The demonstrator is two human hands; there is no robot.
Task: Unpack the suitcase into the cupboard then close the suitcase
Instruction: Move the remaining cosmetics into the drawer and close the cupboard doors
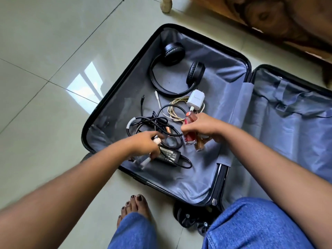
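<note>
Inside open suitcase (115, 97), left hand (143, 142) pinching small tube, right hand (201, 128) gripping bottles (190, 130) — bare lining nr rim.

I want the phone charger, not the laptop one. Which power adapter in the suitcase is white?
The white plug adapter beside the headphones, beige cable attached. The other, a black brick, lies by the left hand.
</note>
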